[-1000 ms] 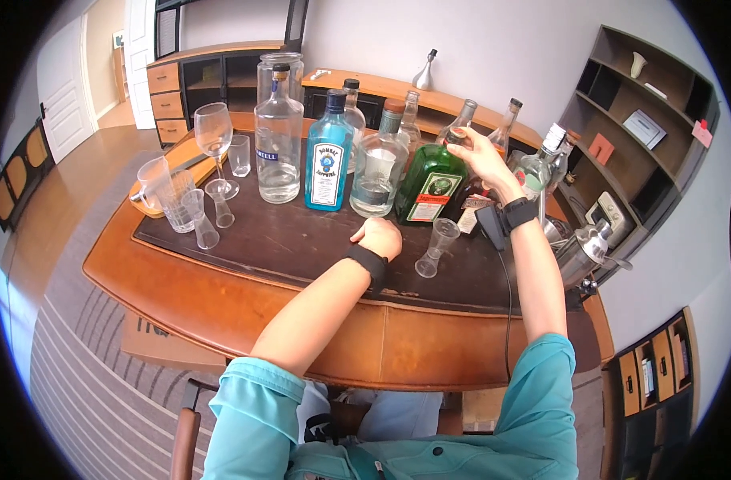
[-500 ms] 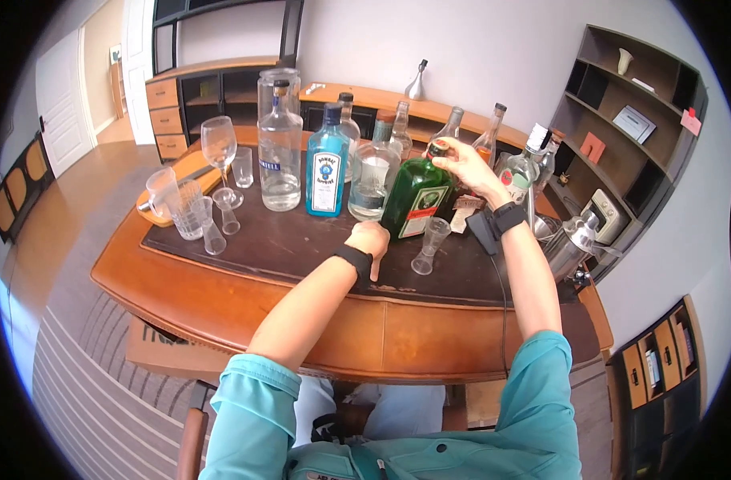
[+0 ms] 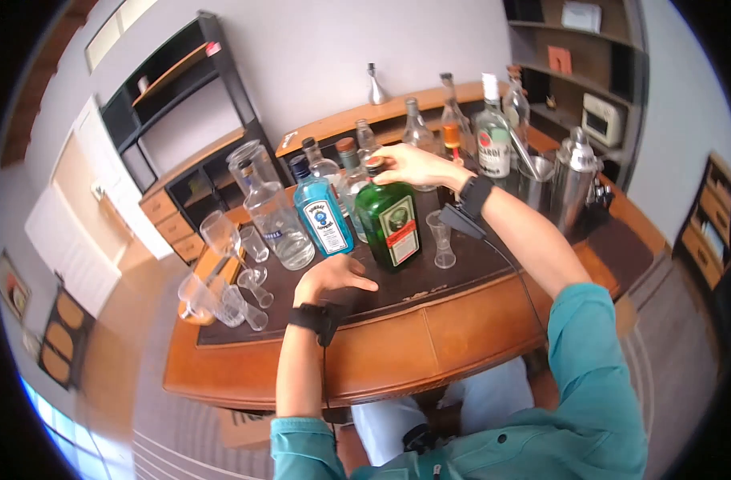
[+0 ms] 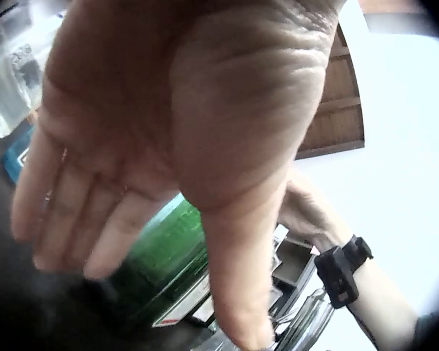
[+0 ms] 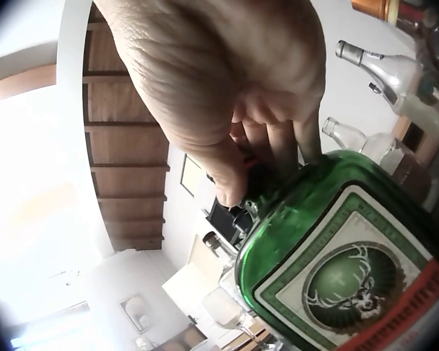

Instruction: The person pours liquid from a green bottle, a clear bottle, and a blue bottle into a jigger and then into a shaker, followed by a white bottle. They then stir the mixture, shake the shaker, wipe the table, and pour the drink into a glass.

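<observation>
My right hand (image 3: 421, 166) grips the capped neck of a green liqueur bottle (image 3: 389, 224) with a stag label. In the right wrist view, thumb and fingers curl round the neck above the bottle's shoulder (image 5: 278, 212). My left hand (image 3: 332, 276) hovers low at the bottle's left, fingers extended and thumb spread toward it. The left wrist view shows its bare palm (image 4: 175, 110), with green glass (image 4: 168, 248) behind the fingers. A blue gin bottle (image 3: 324, 220) stands just beyond the left hand. Right of the green bottle is an hourglass-shaped clear measure (image 3: 442, 242).
Several bottles, among them a clear one with a white cap (image 3: 492, 136), stand along the back. A wine glass (image 3: 221, 232), a glass pitcher and small measures cluster at the left. A steel shaker (image 3: 573, 180) is at the right. A cable hangs from each wrist camera.
The green bottle has come nearer the table's front, held by its neck in my right hand. My left hand has gone from curled to spread. The head view has tilted and turned.
</observation>
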### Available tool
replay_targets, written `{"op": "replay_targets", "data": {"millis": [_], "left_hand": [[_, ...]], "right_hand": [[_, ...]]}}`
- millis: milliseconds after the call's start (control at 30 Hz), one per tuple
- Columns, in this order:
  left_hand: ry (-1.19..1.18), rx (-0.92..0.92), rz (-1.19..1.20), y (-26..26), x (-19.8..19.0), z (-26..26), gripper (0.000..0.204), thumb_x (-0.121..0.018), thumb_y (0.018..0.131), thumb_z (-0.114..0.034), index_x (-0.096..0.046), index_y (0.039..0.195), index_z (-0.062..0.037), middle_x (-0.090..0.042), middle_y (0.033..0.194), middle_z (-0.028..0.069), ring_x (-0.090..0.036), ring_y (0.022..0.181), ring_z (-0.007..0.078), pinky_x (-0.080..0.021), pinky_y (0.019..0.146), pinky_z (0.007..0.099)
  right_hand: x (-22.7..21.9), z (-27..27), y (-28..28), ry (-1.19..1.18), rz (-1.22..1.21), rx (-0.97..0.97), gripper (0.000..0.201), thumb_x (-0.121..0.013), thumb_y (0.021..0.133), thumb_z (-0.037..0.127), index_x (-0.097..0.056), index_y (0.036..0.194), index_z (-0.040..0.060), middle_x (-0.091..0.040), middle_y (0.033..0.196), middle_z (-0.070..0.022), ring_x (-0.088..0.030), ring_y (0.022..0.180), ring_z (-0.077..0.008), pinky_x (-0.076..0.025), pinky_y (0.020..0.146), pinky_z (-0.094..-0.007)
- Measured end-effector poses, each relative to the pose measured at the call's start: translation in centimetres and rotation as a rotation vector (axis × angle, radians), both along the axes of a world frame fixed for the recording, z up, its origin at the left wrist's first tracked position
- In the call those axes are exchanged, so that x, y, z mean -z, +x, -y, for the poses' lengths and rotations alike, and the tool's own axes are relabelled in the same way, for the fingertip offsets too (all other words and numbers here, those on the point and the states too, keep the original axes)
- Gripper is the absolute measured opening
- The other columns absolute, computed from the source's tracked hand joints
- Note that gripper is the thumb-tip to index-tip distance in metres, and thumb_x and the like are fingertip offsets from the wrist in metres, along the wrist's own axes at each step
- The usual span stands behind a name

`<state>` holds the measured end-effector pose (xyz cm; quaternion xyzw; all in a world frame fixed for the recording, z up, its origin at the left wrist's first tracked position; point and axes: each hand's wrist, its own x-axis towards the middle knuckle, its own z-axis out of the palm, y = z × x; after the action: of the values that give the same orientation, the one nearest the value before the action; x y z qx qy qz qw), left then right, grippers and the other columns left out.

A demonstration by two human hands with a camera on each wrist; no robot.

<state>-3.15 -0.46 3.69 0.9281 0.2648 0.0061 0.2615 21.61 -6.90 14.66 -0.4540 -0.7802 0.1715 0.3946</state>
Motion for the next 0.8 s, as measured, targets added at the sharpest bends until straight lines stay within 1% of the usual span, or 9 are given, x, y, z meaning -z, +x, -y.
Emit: {"op": "replay_targets", "data": {"millis": [33, 100, 133, 200, 300, 433, 600, 700, 800], "left_hand": [[-0.060, -0.134, -0.131, -0.2, -2.4, 1.3, 0.060, -0.072, 0.068, -0.044, -0.059, 0.102, 0.0038, -0.063, 0.093, 0.0150, -0.059, 0.087, 0.0204, -0.046, 0.074, 0.0287], [-0.155, -0.247, 0.109, -1.3, -3.1, 2.3, 0.085, -0.075, 0.066, -0.039, -0.037, 0.126, 0.0076, -0.050, 0.118, 0.0244, -0.051, 0.109, 0.0284, -0.044, 0.087, 0.0315], [-0.151, -0.243, 0.093, -1.7, -2.7, 2.2, 0.085, -0.075, 0.066, -0.039, -0.037, 0.126, 0.0076, -0.050, 0.118, 0.0244, -0.051, 0.109, 0.0284, -0.044, 0.087, 0.0315], [-0.254, -0.276, 0.397, -1.7, -1.7, 1.9, 0.105, -0.080, 0.059, -0.039, -0.021, 0.133, 0.0073, -0.037, 0.128, 0.0303, -0.044, 0.117, 0.0314, -0.039, 0.094, 0.0358], [-0.177, -0.186, 0.537, -0.8, -0.8, 1.9, 0.110, -0.080, 0.059, -0.038, -0.013, 0.135, 0.0071, -0.032, 0.131, 0.0301, -0.041, 0.120, 0.0309, -0.036, 0.096, 0.0344], [-0.176, -0.151, 0.681, -0.3, 0.1, 2.0, 0.107, -0.078, 0.062, -0.036, -0.012, 0.133, 0.0090, -0.043, 0.124, 0.0280, -0.045, 0.115, 0.0306, -0.035, 0.097, 0.0339], [-0.211, -0.217, 0.695, -0.5, 0.5, 2.3, 0.101, -0.077, 0.066, -0.032, -0.012, 0.132, 0.0093, -0.052, 0.112, 0.0228, -0.054, 0.103, 0.0259, -0.046, 0.083, 0.0310], [-0.192, -0.227, 0.638, -0.3, 1.2, 2.1, 0.091, -0.076, 0.067, -0.032, -0.021, 0.128, 0.0068, -0.055, 0.109, 0.0201, -0.056, 0.100, 0.0231, -0.046, 0.083, 0.0313], [-0.126, -0.176, 0.713, 0.4, 1.7, 2.1, 0.087, -0.077, 0.067, -0.027, -0.022, 0.127, 0.0056, -0.054, 0.112, 0.0211, -0.054, 0.103, 0.0253, -0.044, 0.086, 0.0334]], "right_hand": [[-0.1, 0.4, -0.9, -0.063, -0.071, -0.006, 0.040, -0.064, 0.078, 0.013, -0.052, 0.113, -0.0027, -0.062, 0.096, -0.0134, -0.058, 0.087, -0.0159, -0.045, 0.078, -0.0271], [0.4, -0.4, -1.7, -0.085, -0.091, 0.015, 0.037, -0.065, 0.077, 0.010, -0.054, 0.110, -0.0035, -0.063, 0.094, -0.0125, -0.059, 0.085, -0.0156, -0.045, 0.076, -0.0269], [0.7, -0.5, -2.4, -0.083, -0.107, 0.018, 0.037, -0.065, 0.077, 0.010, -0.054, 0.110, -0.0035, -0.063, 0.094, -0.0125, -0.059, 0.085, -0.0156, -0.045, 0.076, -0.0269], [1.1, -0.5, -3.8, -0.162, -0.323, -0.001, 0.034, -0.065, 0.075, 0.006, -0.056, 0.107, -0.0031, -0.063, 0.094, -0.0124, -0.059, 0.086, -0.0159, -0.046, 0.076, -0.0273], [1.5, 0.1, -5.6, -0.117, -0.426, 0.041, 0.028, -0.062, 0.077, 0.001, -0.054, 0.104, -0.0019, -0.062, 0.090, -0.0083, -0.057, 0.081, -0.0111, -0.046, 0.073, -0.0243], [2.7, 0.3, -7.4, -0.042, -0.506, 0.080, 0.027, -0.061, 0.078, 0.000, -0.055, 0.104, -0.0025, -0.062, 0.092, -0.0087, -0.058, 0.085, -0.0118, -0.047, 0.076, -0.0247], [2.9, -0.4, -8.4, 0.148, -0.342, 0.227, 0.027, -0.064, 0.079, 0.011, -0.056, 0.100, -0.0034, -0.063, 0.089, -0.0088, -0.060, 0.082, -0.0111, -0.047, 0.073, -0.0243], [3.2, 0.0, -8.7, 0.406, -0.293, 0.400, 0.034, -0.069, 0.072, 0.028, -0.056, 0.088, 0.0011, -0.064, 0.077, -0.0137, -0.064, 0.073, -0.0275, -0.048, 0.066, -0.0352], [3.2, 0.1, -8.6, 0.519, -0.256, 0.418, 0.040, -0.070, 0.070, 0.034, -0.053, 0.084, 0.0002, -0.063, 0.070, -0.0145, -0.063, 0.067, -0.0306, -0.049, 0.059, -0.0368]]}}
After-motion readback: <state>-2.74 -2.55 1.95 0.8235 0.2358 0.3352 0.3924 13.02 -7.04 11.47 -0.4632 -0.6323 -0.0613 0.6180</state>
